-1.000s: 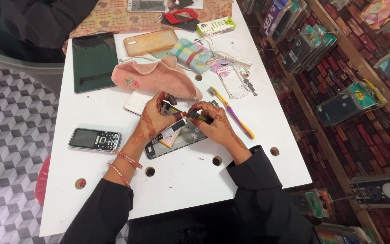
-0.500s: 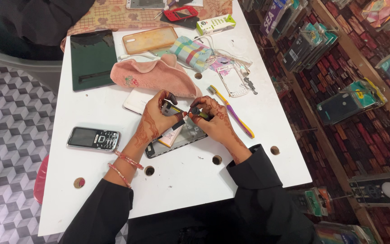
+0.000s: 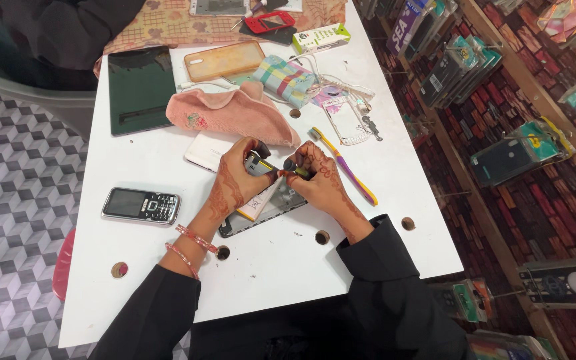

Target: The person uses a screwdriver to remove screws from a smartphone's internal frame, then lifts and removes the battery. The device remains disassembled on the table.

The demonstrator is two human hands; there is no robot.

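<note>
Head: green-white box (image 3: 321, 38) at far table (image 3: 301, 267) edge.

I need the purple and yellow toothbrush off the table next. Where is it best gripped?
Grip the toothbrush at mid-handle, coming from above on its right side: it lies flat and slanted, bristle end toward the pink cloth, with the right hand close on its left.

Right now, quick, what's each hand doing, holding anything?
Left hand: closed on a small dark phone part over the opened phone.
Right hand: closed on a thin tool, its tip meeting that part.
</note>
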